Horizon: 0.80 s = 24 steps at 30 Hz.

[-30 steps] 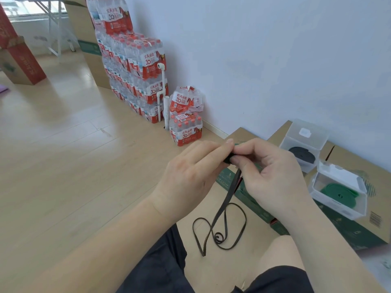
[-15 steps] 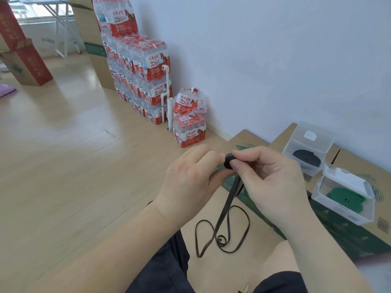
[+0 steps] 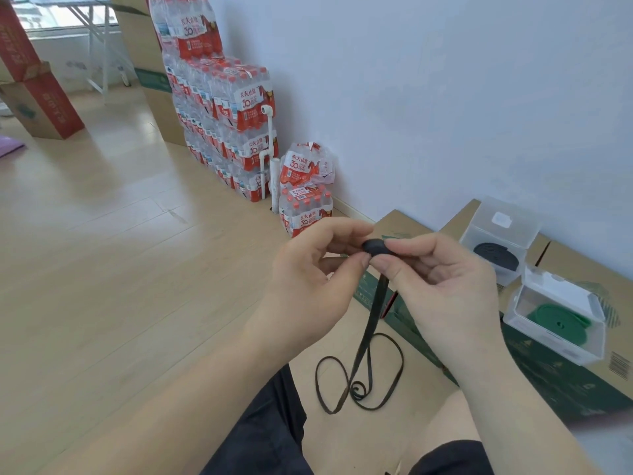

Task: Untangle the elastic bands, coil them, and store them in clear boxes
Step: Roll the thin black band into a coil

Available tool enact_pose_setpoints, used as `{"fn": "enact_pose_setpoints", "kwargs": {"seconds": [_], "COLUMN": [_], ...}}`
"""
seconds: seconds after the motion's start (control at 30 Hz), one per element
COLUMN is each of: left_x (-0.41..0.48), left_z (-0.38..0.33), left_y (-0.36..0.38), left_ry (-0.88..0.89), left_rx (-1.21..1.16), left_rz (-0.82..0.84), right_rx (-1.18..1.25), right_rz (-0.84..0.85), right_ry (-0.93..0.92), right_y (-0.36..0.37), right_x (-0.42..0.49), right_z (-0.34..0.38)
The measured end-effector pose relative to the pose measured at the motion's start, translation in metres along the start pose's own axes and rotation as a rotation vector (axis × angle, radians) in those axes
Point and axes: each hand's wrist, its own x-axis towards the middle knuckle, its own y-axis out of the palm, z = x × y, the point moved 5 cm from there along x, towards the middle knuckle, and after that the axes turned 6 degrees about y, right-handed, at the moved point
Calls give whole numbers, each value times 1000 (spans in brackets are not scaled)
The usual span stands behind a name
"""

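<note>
Grip: left hand and right hand both pinch the small wound start of the flat black elastic band, held up between them. Tail hangs into loose loops below. Likely best: steady tension, edges aligned, no twist.

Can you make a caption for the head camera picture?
Left hand and right hand pinch a small coil of black elastic band; its tail hangs down in loops.

black elastic band: one end wound into a small tight coil, pinched between left hand and right hand; rest hangs down, loose loops on floor. Two open clear boxes at right: far box holds coiled black band, near box holds coiled green band.
</note>
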Motion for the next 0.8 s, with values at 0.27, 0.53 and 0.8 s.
{"fn": "enact_pose_setpoints", "kwargs": {"seconds": [0.27, 0.53, 0.8], "left_x": [-6, -1, -2], "left_z": [5, -2, 0], "left_y": [5, -8, -8], "left_ry": [-83, -165, -252], "left_rx": [53, 58, -219], "left_rz": [-2, 20, -88], "right_rx": [-367, -458, 22], "right_rz": [101, 228, 11], "right_ry": [-350, -260, -38], "right_y": [5, 9, 9], "right_x": [1, 11, 2], "right_z": [5, 16, -1]}}
